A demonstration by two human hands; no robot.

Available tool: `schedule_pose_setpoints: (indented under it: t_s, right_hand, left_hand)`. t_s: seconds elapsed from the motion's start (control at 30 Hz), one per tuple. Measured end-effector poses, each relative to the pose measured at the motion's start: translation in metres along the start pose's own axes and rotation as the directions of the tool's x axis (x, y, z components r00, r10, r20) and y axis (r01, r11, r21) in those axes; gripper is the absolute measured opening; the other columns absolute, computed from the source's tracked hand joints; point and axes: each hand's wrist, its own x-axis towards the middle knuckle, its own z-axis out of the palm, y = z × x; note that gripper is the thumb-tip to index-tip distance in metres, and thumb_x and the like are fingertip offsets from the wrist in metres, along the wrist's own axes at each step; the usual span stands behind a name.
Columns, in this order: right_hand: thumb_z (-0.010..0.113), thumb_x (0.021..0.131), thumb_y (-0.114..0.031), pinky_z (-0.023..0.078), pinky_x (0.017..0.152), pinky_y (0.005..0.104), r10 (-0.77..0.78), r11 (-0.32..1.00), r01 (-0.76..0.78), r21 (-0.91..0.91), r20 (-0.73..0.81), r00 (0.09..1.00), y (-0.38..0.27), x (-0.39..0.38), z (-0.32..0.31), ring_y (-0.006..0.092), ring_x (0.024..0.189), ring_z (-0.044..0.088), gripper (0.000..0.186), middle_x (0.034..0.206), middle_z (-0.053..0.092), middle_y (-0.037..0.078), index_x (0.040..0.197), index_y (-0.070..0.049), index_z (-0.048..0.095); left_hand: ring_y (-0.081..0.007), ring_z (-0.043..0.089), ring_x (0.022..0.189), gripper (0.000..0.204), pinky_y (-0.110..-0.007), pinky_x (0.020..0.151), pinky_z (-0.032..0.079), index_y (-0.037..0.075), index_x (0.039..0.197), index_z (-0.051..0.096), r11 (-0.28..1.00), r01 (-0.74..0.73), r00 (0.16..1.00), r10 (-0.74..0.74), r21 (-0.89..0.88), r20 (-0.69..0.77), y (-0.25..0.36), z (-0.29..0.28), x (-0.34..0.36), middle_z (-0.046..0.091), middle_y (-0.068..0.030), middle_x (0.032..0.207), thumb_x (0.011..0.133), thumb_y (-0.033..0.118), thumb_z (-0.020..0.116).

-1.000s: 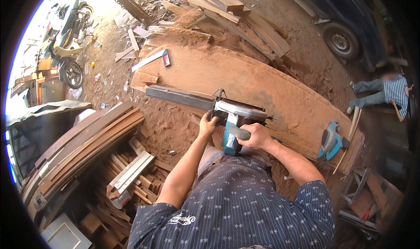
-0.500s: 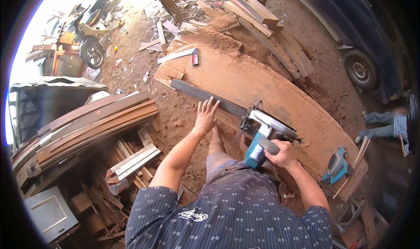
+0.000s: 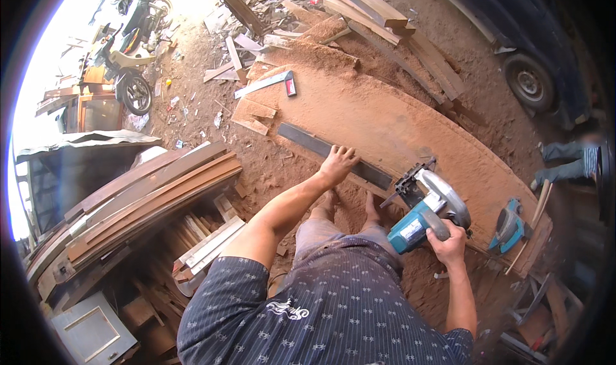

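My left hand (image 3: 340,163) grips a long dark board (image 3: 303,140), its fingers curled over it, along the near edge of a wide sawdust-covered panel (image 3: 417,124). My right hand (image 3: 448,242) is closed on the handle of a teal and silver circular saw (image 3: 416,229), held at the right end of the dark board. Behind the board, a metal square (image 3: 262,84) lies at the panel's far left beside short offcuts (image 3: 253,110). A second teal power tool (image 3: 505,235) rests on the panel's right end, next to thin sticks.
Lumber stacks stand left (image 3: 147,201) and behind the panel (image 3: 417,57). A post (image 3: 237,6), parked motorbikes (image 3: 135,70) and scattered scraps (image 3: 218,118) are at the back. A dark vehicle (image 3: 558,57) is top right; below it, a person's legs (image 3: 558,172) show at the right edge.
The saw has moved right and down, off most of the dark board. My left hand has left the saw's front and now grips the board farther right. The view has shifted slightly.
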Motion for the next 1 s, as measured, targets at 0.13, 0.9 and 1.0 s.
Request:
schedule_pose_setpoints:
  t_s: [0.13, 0.9, 1.0]
  right_hand:
    - [0.077, 0.080, -0.018, 0.052, 0.064, 0.0339, 0.079, 0.995, -0.075, 0.063, -0.050, 0.996, -0.020, -0.012, 0.014, 0.0207, 0.066, 0.069, 0.026, 0.074, 0.071, 0.013, 0.094, 0.003, 0.071]
    - [0.079, 0.074, -0.026, 0.056, 0.066, 0.0393, -0.172, 0.981, 0.156, 0.114, 0.144, 0.975, 0.007, 0.013, 0.075, 0.0332, 0.071, 0.071, 0.029, 0.079, 0.072, 0.017, 0.091, -0.003, 0.073]
    - [0.079, 0.072, -0.027, 0.056, 0.068, 0.0397, -0.221, 0.971, 0.196, 0.133, 0.207, 0.953, 0.024, 0.024, 0.081, 0.0333, 0.074, 0.071, 0.031, 0.082, 0.073, 0.017, 0.093, -0.005, 0.073]
  left_hand:
    - [-0.0306, 0.056, 0.115, 0.050, -0.046, 0.095, 0.047, 0.013, 0.134, 0.055, 0.992, 0.002, 0.997, 0.009, 0.124, -0.081, -0.040, 0.006, -0.009, 0.056, -0.0123, 0.126, 0.085, 0.009, 0.066]
    - [-0.0127, 0.065, 0.069, 0.064, -0.025, 0.058, 0.054, -0.006, 0.126, 0.051, -0.243, 0.388, 0.808, -0.375, -0.889, 0.455, 0.087, 0.037, -0.039, 0.067, -0.0086, 0.093, 0.090, 0.040, 0.077]
    - [-0.0123, 0.065, 0.068, 0.055, -0.025, 0.057, 0.054, -0.003, 0.118, 0.053, -0.351, 0.352, 0.781, -0.400, -0.868, 0.479, 0.083, 0.057, -0.037, 0.067, -0.0077, 0.090, 0.090, 0.036, 0.078]
